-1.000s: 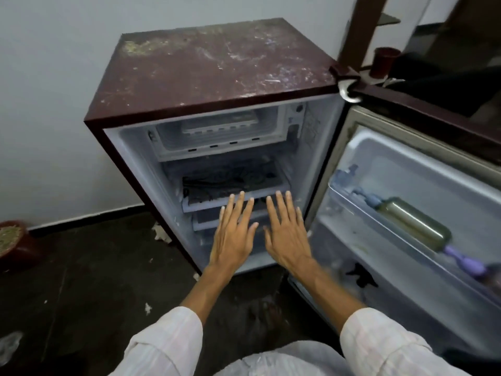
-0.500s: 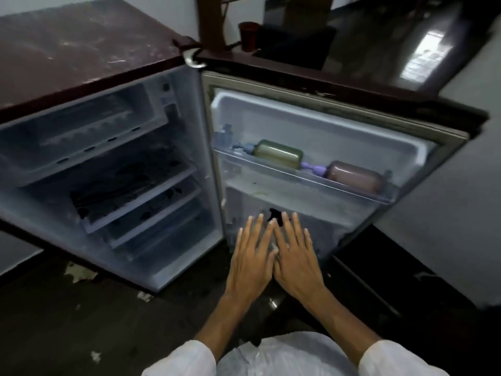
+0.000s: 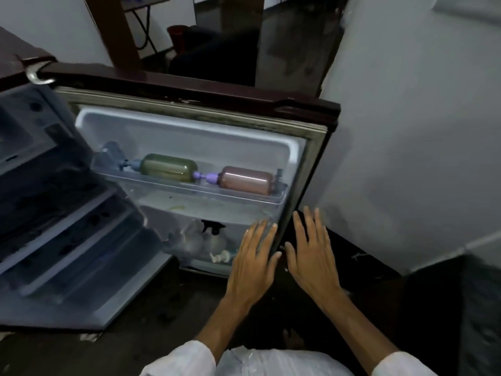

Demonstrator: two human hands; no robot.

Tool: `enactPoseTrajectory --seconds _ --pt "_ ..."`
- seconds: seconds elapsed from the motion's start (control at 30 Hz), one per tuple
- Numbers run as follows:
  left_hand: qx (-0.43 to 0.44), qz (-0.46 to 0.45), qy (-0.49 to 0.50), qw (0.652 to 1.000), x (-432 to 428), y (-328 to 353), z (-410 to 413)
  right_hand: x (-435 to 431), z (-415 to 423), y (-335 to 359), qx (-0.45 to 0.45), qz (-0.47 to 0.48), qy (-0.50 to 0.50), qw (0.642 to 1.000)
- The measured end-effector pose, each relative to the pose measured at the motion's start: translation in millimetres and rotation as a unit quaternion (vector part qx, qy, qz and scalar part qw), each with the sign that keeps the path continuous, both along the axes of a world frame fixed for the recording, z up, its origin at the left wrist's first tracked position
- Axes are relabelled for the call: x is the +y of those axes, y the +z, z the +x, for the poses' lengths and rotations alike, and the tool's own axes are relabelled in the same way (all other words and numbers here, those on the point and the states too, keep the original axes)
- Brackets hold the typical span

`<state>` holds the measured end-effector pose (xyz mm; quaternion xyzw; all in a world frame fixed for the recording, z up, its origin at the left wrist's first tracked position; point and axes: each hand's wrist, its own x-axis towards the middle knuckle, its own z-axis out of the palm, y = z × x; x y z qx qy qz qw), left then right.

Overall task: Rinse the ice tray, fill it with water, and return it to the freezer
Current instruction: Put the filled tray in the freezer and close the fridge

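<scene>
The small maroon fridge (image 3: 16, 74) stands open at the left, its white shelves (image 3: 62, 240) showing. Its door (image 3: 189, 85) swings wide toward me. My left hand (image 3: 253, 264) hovers flat with straight fingers in front of the door's lower free edge. My right hand (image 3: 314, 256) is spread flat just right of that edge, over the dark floor. Neither hand holds anything. The ice tray is out of view.
The door rack holds a green bottle (image 3: 169, 168) and a brown bottle (image 3: 245, 180) lying on their sides, with spray bottles (image 3: 214, 240) in the bottom bin. A white wall (image 3: 406, 131) is close on the right. Dark furniture stands behind the door.
My view has swung right, from the fridge interior to the open door. Both hands stayed flat and empty, shifted toward the door's free edge, and moved slightly apart.
</scene>
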<state>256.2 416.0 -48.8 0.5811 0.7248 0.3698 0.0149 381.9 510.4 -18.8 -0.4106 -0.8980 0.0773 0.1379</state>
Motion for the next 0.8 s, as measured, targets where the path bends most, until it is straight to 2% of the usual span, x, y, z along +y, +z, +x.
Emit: enactPoseTrajectory --seconds 0.2,0.27,0.4,0.47,0.67,0.8 --pt "-0.032 0.007 0.042 0.999 57 7 35 93 5 27 0.126 -0.057 0.079 0.987" --pt "-0.046 0.006 0.067 0.997 73 9 46 119 0 39 0.183 -0.138 0.088 0.969" --pt "-0.083 0.010 0.116 0.990 95 13 66 155 -15 59 0.257 -0.302 0.122 0.910" --pt "-0.114 0.013 0.143 0.983 102 16 76 164 -19 62 0.261 -0.353 0.140 0.888" --pt "-0.151 0.032 0.194 0.969 105 21 99 175 -13 61 0.241 -0.364 0.152 0.887" --pt "-0.159 0.013 0.200 0.967 101 21 113 163 -1 66 0.249 -0.389 0.181 0.868"
